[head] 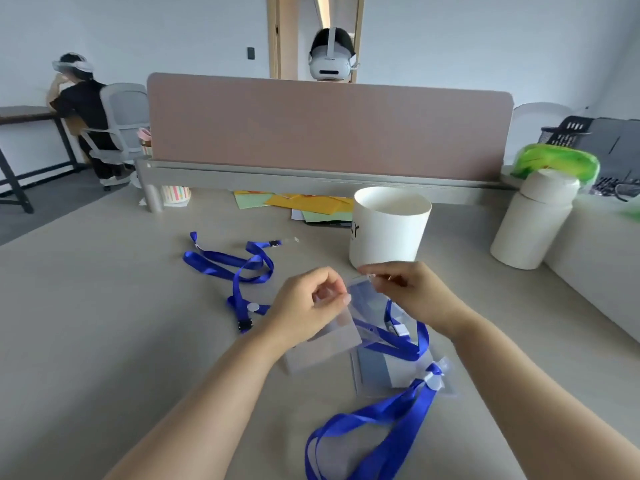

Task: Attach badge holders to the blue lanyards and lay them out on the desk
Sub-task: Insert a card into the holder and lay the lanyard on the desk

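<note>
My left hand (pixel 308 303) and my right hand (pixel 412 292) are raised above the grey desk (pixel 104 341), both pinching a clear badge holder (pixel 360 306) at its top edge. A blue lanyard (pixel 398 341) hangs below my right hand, its white clip near the holder. Under it lie more clear badge holders (pixel 377 372), one with a blue lanyard (pixel 381 434) clipped on that runs toward the near edge. A loose blue lanyard (pixel 235 268) lies tangled at the left of my hands.
A white paper cup (pixel 388 226) stands just behind my hands, a white bottle (pixel 533 220) at the right. Yellow and green papers (pixel 304 202) lie under a pink desk divider (pixel 329 126). Two people with headsets sit beyond.
</note>
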The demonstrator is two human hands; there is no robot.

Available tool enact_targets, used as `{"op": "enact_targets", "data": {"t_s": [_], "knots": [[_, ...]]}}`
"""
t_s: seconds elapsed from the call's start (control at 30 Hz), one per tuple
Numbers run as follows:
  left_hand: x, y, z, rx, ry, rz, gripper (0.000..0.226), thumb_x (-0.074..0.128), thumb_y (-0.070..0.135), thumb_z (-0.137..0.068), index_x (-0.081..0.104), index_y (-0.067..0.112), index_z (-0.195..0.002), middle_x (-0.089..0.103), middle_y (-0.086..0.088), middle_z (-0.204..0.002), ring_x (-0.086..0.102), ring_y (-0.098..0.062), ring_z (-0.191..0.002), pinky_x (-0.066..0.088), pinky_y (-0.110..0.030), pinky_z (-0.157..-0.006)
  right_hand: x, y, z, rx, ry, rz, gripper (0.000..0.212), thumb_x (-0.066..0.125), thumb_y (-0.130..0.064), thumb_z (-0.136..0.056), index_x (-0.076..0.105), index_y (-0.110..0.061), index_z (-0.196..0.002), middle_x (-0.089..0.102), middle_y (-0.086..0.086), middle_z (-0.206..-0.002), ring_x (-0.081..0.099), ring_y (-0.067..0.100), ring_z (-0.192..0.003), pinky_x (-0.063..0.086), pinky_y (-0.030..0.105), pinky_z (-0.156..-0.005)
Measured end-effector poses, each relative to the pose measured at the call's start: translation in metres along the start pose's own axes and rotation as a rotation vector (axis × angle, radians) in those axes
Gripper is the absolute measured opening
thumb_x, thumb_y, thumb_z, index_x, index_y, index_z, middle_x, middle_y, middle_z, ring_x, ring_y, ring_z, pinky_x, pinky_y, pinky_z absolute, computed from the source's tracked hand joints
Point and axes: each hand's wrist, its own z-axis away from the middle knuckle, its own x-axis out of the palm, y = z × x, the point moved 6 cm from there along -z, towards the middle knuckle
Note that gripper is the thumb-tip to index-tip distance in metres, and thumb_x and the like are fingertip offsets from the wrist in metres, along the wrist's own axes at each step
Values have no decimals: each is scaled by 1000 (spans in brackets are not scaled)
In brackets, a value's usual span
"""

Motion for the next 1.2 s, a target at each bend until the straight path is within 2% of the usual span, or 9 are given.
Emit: {"op": "enact_targets", "data": {"t_s": [0.07,0.13,0.27,0.4,0.53,0.6,0.73,0.97,1.2], "knots": [[4,0,2,2,-36,-8,15,68,25,-79,55,29,-75,56,15,-72,50,-1,-71,41,-11,-65,-3,9,8,56,24,-197,15,59,-8,-87,69,-20,-90,68,-20,-74,61,-2,-67,45,6,-62],[6,0,2,18,-48,-12,22,74,25,-74,53,31,-76,55,18,-75,49,5,-75,39,-4,-65,-1,13,12,64,-17,-278,19,62,-5,-84,67,-22,-78,67,-21,-60,59,-5,-58,43,5,-57],[8,3,0,58,-40,-37,28,77,23,-71,51,28,-80,54,19,-81,48,9,-81,38,-1,-70,6,13,14,34,-61,-300,24,65,0,-81,71,-24,-78,71,-20,-68,63,-4,-68,48,8,-67],[9,4,1,112,-28,-54,32,78,24,-70,48,32,-79,53,19,-81,48,8,-82,38,-4,-71,12,13,13,34,-75,-321,24,67,-4,-80,73,-27,-79,72,-19,-69,63,-3,-69,49,11,-68],[10,6,3,166,-29,-72,35,79,28,-69,46,37,-79,55,24,-82,51,3,-85,39,-6,-70,14,11,16,4,-75,-301,33,68,-8,-79,74,-40,-71,73,-13,-73,66,19,-78,54,31,-81],[10,7,4,182,-32,-63,32,76,37,-67,46,39,-79,54,29,-87,51,1,-85,39,-7,-70,14,8,18,-30,-97,-287,37,66,-8,-81,73,-43,-72,73,-13,-74,66,25,-81,55,34,-82],[9,10,6,215,-24,-34,25,69,46,-66,48,39,-79,55,23,-87,52,-2,-84,39,-10,-70,15,2,20,-62,-119,-302,36,65,-6,-81,73,-40,-72,73,-15,-73,66,10,-75,55,24,-77],[9,8,8,208,-46,-23,21,76,26,-71,57,26,-82,57,12,-88,56,-6,-89,45,-18,-75,18,0,21,-54,-129,-430,17,68,-1,-76,63,-17,-78,69,-12,-63,62,2,-61,47,10,-61],[8,5,9,173,-17,-57,19,74,20,-75,60,33,-79,56,16,-98,52,2,-103,40,-3,-82,17,2,23,-19,-121,-521,12,63,-9,-79,72,-18,-78,73,-9,-70,63,2,-64,47,11,-62]]}}
